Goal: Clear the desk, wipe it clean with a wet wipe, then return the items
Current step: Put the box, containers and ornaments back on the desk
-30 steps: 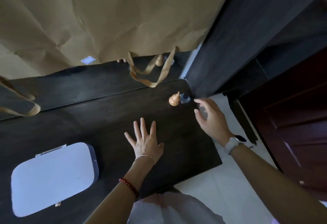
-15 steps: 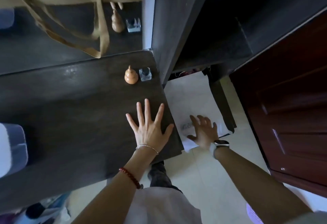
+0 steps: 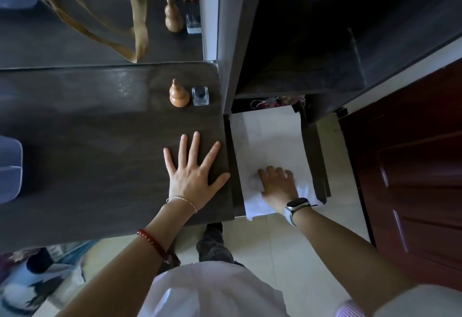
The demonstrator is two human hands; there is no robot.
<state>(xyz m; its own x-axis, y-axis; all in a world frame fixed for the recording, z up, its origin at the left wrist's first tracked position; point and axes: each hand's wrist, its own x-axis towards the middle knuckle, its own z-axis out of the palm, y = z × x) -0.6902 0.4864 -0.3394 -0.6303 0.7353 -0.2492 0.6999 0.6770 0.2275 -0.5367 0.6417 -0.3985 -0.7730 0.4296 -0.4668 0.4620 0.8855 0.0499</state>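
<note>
Dark wood desk [image 3: 87, 141] carried two small items near its far right corner: a tan wooden gourd [image 3: 179, 94] upright, and a square glass bottle [image 3: 200, 95] just beside it on the right. Left hand [image 3: 193, 174] lay flat on the desktop, fingers spread, holding nothing, close to the right edge; both items sat straight ahead of its fingertips, apart from them. Right hand [image 3: 278, 186] was lower, off the desk, fingers curled down onto a white sheet [image 3: 267, 136] in the open drawer; whether it gripped anything, cannot tell. Judged: left hand nearer the gourd and bottle, reach would run forward along the desk's right edge.
</note>
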